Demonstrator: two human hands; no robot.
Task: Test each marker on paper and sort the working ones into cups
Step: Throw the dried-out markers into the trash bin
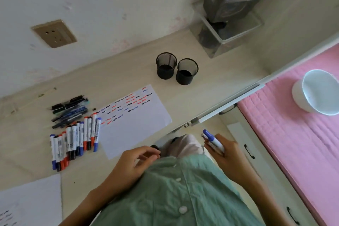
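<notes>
A: Right hand (222, 149) gripping a blue-capped marker (213, 140) off the bench (183, 97) edge; left hand (136, 159) pinching something small and dark, perhaps a cap

B: Likely testing next: onto paper (135, 121), then mesh cups (177, 70)

Green button-front shirt (183, 194), white buttons (182, 209)

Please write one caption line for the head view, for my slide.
Right hand holds blue-capped markers near the test paper; two mesh cups wait.
</notes>
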